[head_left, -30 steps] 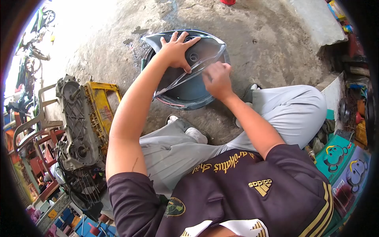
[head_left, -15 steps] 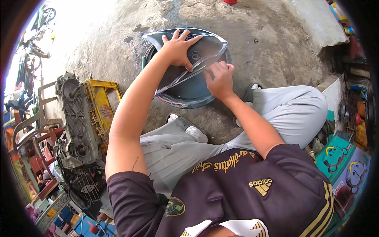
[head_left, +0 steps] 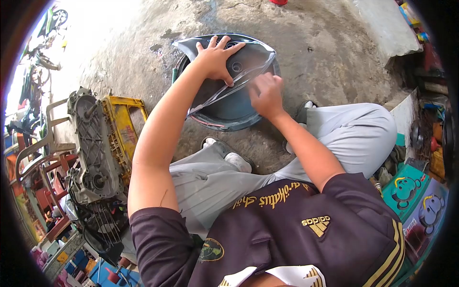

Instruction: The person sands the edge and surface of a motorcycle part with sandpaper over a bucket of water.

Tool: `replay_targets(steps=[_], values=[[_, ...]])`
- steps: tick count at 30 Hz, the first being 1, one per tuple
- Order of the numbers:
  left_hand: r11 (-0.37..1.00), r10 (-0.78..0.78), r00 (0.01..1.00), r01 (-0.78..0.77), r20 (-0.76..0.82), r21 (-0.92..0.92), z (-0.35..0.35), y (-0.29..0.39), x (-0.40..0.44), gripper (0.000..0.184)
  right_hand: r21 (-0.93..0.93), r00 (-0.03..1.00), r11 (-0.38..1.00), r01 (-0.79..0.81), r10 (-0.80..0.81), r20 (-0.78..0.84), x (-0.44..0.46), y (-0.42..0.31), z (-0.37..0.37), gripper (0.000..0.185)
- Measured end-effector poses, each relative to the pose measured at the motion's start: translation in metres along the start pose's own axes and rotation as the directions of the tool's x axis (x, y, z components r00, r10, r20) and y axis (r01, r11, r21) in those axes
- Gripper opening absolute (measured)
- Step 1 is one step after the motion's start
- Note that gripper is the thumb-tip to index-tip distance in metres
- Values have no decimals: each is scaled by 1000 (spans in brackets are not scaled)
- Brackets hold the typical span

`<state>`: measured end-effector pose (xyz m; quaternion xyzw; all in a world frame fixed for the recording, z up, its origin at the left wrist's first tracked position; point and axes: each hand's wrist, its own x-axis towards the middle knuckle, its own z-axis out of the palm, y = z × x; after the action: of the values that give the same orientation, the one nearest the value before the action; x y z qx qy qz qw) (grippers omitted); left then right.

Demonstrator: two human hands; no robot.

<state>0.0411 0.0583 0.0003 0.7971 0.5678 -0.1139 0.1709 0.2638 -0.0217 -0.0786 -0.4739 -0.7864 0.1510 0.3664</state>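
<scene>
A dark, glossy, leaf-shaped plastic panel with pale edges and a round hole lies across a round black tub on the floor. Cloudy water shows in the tub's near half. My left hand presses on the panel with its fingers spread toward the far edge and its thumb at the near edge. At the panel's right near edge, my right hand is closed, fingers curled down and smeared by motion. Whatever is under those fingers is hidden.
Left of me stand a metal engine casing and a yellow crate. Green and purple boxes lie at my right. A concrete slab juts in at the upper right, and something red sits at the top edge.
My right hand has shifted very slightly at the panel's edge, its fingers blurred in both frames. My left hand and the panel have stayed in place.
</scene>
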Motion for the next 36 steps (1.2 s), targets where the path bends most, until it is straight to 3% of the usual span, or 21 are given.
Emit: replay_targets(steps=[3, 6, 9, 12, 15, 18, 24, 26, 29, 36], values=[[1000, -8, 1000, 7, 19, 23, -1, 1, 2, 144, -29, 993, 994, 103, -101, 64, 0, -3, -3, 7], [1000, -7, 1000, 6, 11, 12, 0, 1, 1, 145, -56, 1000, 998, -9, 9, -3, -2, 0, 2, 8], [1000, 6, 1000, -6, 2, 9, 1, -2, 2, 146, 9, 994, 994, 113, -113, 4, -1, 0, 1, 8], [1000, -6, 1000, 6, 13, 10, 0, 1, 2, 146, -26, 995, 995, 95, -95, 15, -1, -3, 1, 8], [1000, 4, 1000, -4, -5, -4, 1, 0, 1, 146, -78, 1000, 997, -22, 22, -1, -2, -2, 2, 8], [1000, 3, 1000, -3, 4, 11, 1, -1, 2, 146, 7, 992, 993, 120, -120, 47, -1, 0, 0, 6], [1000, 10, 1000, -10, -6, -6, 1, -1, 1, 145, -66, 1000, 998, -13, 13, -10, -2, 1, 2, 7], [1000, 7, 1000, -7, 0, 3, 1, 0, 1, 145, -6, 977, 983, 186, -184, 107, -2, -1, 0, 7], [1000, -2, 1000, 2, 2, 6, -1, 1, 1, 144, -32, 994, 995, 95, -93, 56, -3, -7, -2, 6], [1000, -5, 1000, 5, 2, -2, 1, -1, 1, 143, 18, 997, 998, 53, -54, 62, -2, 0, 2, 6]])
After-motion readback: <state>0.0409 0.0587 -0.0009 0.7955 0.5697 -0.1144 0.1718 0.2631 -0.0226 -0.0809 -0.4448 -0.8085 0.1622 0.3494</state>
